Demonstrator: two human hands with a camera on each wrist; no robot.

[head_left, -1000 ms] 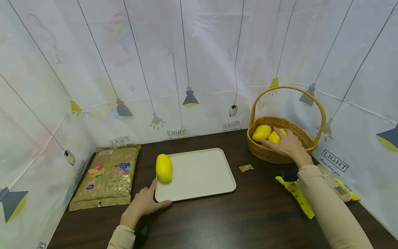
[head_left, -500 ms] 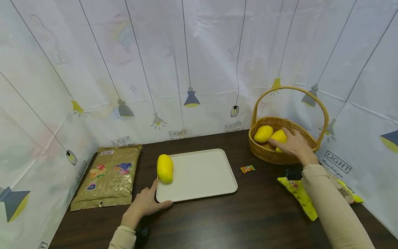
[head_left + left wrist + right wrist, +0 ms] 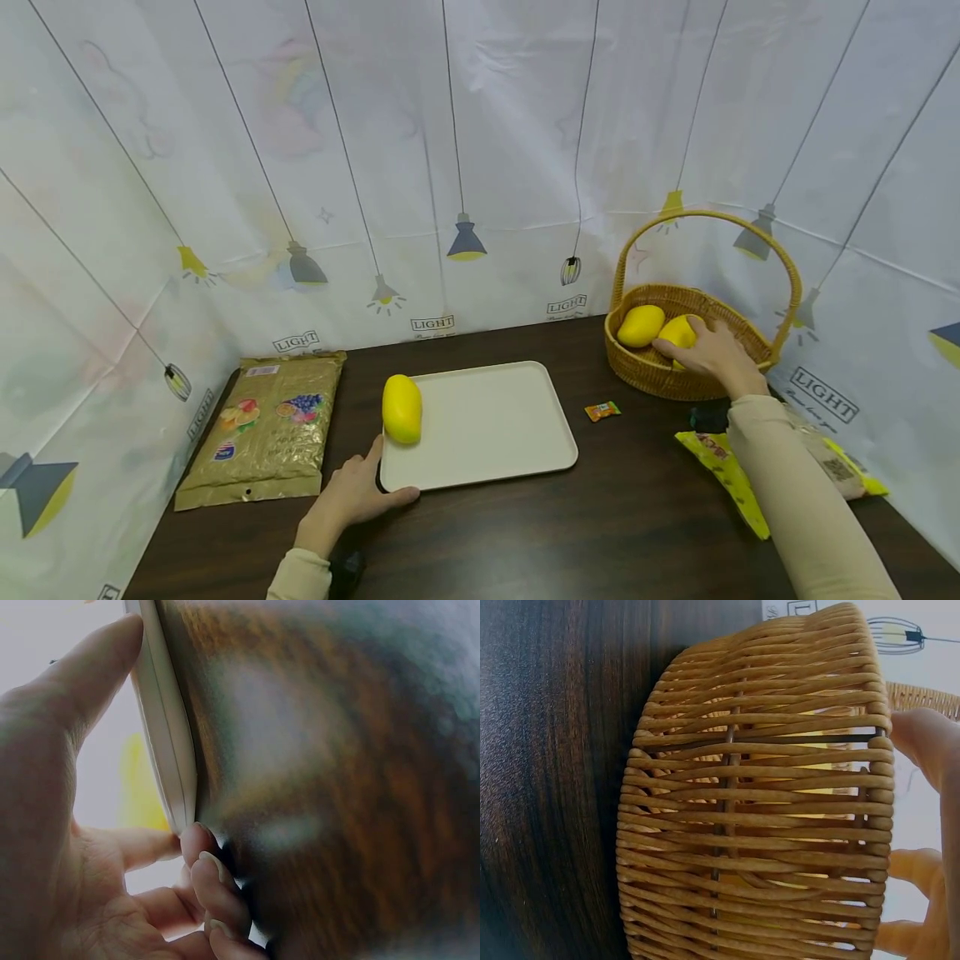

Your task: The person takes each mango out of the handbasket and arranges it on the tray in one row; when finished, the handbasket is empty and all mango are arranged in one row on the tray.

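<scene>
My left hand [image 3: 352, 492] holds the near left corner of a white rectangular tray [image 3: 487, 425], thumb along the front edge and fingers at the left side. In the left wrist view, the thumb touches the tray edge [image 3: 161, 712] and the fingertips meet at its corner. One yellow mango [image 3: 402, 409] lies on the tray's left end. At the right, my right hand [image 3: 716, 354] reaches over the rim of a wicker basket [image 3: 660, 383] and grips a mango [image 3: 678, 332] between thumb and fingers. Another mango [image 3: 641, 326] lies beside it. The right wrist view shows mostly basket wall [image 3: 757, 795].
A gold foil bag [image 3: 262, 425] with fruit pictures lies left of the tray. A small orange candy [image 3: 602, 411] sits between tray and basket. Yellow snack packaging [image 3: 723, 479] lies partly under the right forearm. The basket's tall handle [image 3: 705, 213] arches over it; a printed curtain [image 3: 510, 167] stands behind.
In the basket, the right hand has shifted slightly and its fingers have settled around the mango. The left hand stays at the tray corner. The whole head view has drifted slightly.
</scene>
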